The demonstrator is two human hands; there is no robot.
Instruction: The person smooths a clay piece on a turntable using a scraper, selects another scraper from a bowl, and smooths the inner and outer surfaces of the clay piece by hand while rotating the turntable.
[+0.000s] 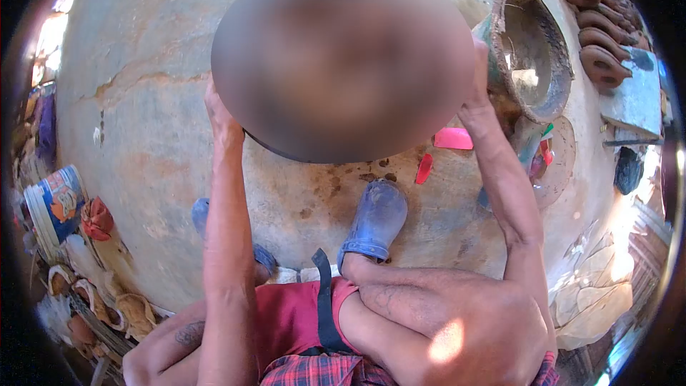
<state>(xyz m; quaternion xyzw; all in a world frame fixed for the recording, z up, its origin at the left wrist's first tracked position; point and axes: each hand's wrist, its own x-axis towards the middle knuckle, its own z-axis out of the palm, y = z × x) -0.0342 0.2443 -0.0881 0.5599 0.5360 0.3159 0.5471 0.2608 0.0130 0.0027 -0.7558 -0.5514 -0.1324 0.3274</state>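
A large blurred oval (339,61) covers the upper middle of the head view and hides most of what lies between my hands. Along its lower left, a thin dark curved edge (275,150) shows, like the rim of a round thing. My left hand (216,109) is at the left side of the oval, closed against it, fingers mostly hidden. On the opposite side my right hand (477,82) is closed at the edge, its fingers partly covered. Both arms reach forward, roughly level. What they grip I cannot make out.
Right of my right hand stands a large, rough-rimmed container (536,57). Pink (454,138) and red (424,169) scraps lie on the floor near my blue shoe (379,218). Curved clay pieces (600,50) are stacked at far right; a paint bucket (57,204) lies tilted at left.
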